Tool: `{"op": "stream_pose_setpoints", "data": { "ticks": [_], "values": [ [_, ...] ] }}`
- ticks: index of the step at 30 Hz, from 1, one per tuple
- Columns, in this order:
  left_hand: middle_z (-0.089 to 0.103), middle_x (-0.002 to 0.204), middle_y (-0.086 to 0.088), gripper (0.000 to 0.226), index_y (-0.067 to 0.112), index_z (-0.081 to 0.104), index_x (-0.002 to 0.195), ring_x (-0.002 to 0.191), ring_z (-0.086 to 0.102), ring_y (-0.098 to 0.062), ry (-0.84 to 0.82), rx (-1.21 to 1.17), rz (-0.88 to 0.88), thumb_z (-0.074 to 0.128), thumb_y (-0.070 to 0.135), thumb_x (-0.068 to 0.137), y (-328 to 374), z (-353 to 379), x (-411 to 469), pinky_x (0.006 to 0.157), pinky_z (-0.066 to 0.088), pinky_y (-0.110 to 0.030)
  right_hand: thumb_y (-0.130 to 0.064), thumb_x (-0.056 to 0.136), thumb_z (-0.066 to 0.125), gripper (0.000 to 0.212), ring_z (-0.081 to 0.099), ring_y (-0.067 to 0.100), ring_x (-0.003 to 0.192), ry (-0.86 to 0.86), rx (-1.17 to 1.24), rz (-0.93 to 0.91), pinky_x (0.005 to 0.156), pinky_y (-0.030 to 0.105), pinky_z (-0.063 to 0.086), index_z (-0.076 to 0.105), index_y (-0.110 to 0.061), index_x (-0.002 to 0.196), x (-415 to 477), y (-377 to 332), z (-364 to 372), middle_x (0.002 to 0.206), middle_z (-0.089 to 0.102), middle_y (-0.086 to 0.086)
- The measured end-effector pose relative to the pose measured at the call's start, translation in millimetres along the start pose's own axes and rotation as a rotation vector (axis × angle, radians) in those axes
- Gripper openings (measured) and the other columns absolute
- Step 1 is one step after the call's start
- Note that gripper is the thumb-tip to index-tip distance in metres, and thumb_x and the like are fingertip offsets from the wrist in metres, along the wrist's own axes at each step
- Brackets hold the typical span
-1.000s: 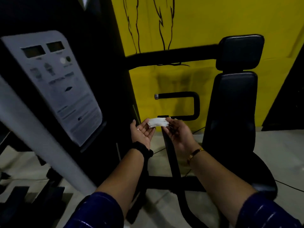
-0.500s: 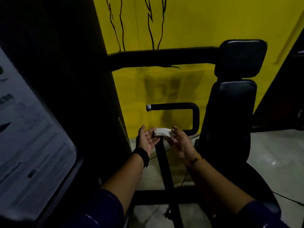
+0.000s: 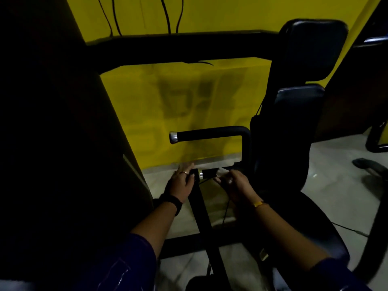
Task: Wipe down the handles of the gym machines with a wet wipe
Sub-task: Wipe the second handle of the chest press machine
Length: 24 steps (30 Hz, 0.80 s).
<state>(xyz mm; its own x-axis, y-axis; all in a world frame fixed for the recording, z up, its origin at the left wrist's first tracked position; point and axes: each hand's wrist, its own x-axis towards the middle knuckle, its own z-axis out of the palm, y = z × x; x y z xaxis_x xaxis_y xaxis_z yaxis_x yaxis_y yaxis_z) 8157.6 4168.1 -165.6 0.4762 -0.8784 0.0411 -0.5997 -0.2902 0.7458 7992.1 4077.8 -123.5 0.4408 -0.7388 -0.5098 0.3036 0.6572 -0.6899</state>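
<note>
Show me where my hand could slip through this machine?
Widest gap: between the thick black crossbar above and the black silver-capped upper handle below. A narrower one lies under that handle, open leftwards. Crowded: the short lower black handle, where left grip and right grip with the white wet wipe are.

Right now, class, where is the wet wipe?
The wet wipe is low centre in the head view, in the right hand, against the lower handle.

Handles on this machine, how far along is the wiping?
Nothing looks finished yet. In hand: the right hand holds the wet wipe against the lower handle, with the left hand resting at its capped end. Left: the upper handle, untouched above.
</note>
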Motion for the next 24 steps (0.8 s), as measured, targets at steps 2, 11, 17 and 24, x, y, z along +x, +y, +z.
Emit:
{"op": "stream_pose_setpoints", "data": {
  "ticks": [2, 11, 17, 24],
  "values": [
    [0.013, 0.162, -0.003, 0.056, 0.018, 0.02, 0.154, 0.151, 0.003, -0.021, -0.099, 0.311, 0.09, 0.04, 0.029, 0.104, -13.3, 7.5, 12.1, 0.119, 0.006, -0.032, 0.002, 0.096, 0.048, 0.026, 0.06, 0.021, 0.077, 0.002, -0.147, -0.125, 0.072, 0.029, 0.056, 0.043, -0.008, 0.073, 15.1, -5.2, 5.7, 0.076, 0.052, 0.011],
    [0.042, 0.15, -0.013, 0.076, 0.005, 0.045, 0.143, 0.139, 0.039, -0.029, -0.158, 0.841, 0.303, 0.044, 0.04, 0.075, -37.5, 32.6, 44.3, 0.113, 0.016, -0.046, -0.01, 0.084, 0.041, 0.046, 0.059, 0.028, 0.118, -0.107, -1.802, -0.868, 0.109, 0.058, 0.033, 0.06, -0.008, 0.127, 68.3, 50.7, -0.5, 0.126, 0.063, 0.014],
    [0.038, 0.152, -0.016, 0.075, 0.007, 0.034, 0.147, 0.143, 0.022, -0.026, -0.075, 0.748, 0.33, 0.038, 0.041, 0.08, -41.2, 39.0, 44.7, 0.115, 0.015, -0.048, -0.015, 0.087, 0.032, 0.053, 0.05, 0.03, 0.128, -0.159, -2.137, -1.08, 0.115, 0.044, 0.008, 0.053, -0.004, 0.135, 79.8, 44.2, -46.6, 0.137, 0.054, 0.015],
    [0.038, 0.152, -0.016, 0.074, 0.008, 0.039, 0.145, 0.144, 0.022, -0.028, -0.039, 0.698, 0.321, 0.041, 0.039, 0.078, -42.6, 43.6, 44.5, 0.117, 0.005, -0.045, -0.012, 0.082, 0.04, 0.052, 0.053, 0.033, 0.125, 0.248, -2.117, -0.914, 0.117, 0.045, -0.006, 0.057, -0.001, 0.13, 86.9, 34.0, -52.1, 0.132, 0.057, 0.018]
  ]
}}
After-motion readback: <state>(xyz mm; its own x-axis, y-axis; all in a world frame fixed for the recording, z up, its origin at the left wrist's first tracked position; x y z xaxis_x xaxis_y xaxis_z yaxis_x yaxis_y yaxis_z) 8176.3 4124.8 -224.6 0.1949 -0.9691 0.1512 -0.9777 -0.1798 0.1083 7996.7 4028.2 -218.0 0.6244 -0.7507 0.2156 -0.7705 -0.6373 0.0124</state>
